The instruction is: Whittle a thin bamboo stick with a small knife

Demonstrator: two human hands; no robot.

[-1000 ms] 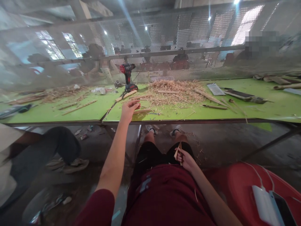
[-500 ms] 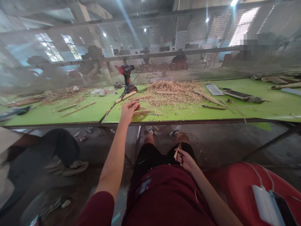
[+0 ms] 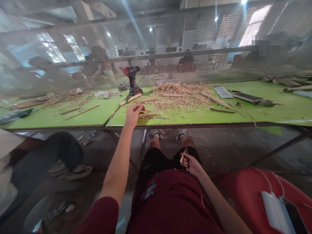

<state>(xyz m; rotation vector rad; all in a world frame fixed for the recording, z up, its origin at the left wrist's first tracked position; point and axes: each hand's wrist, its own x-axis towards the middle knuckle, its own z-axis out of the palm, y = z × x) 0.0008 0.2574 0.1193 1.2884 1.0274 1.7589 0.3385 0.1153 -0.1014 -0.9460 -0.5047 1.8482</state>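
My left hand [image 3: 133, 115] is at the front edge of the green table [image 3: 209, 120], thumb and fingertips pinched together. Whatever it may hold is too small to make out. Just right of its fingers, a flat wooden strip [image 3: 149, 115] lies on the tabletop. Low over my lap, my right hand [image 3: 193, 165] is closed around a few thin pale wooden slivers [image 3: 182, 158], their tips pointing up and to the left. Behind my left hand, a light wooden piece [image 3: 130, 99] rests by the cordless drill [image 3: 132, 81], which stands upright on its battery.
Curly wood shavings [image 3: 180, 92] are heaped mid-table before a perforated screen [image 3: 156, 42]. A pointed stick [image 3: 221, 110], a phone [image 3: 248, 97] and a label card [image 3: 222, 92] lie to the right. A red stool [image 3: 240, 191] bears a white power bank [image 3: 273, 208]. Another person's leg [image 3: 56, 152] is at left.
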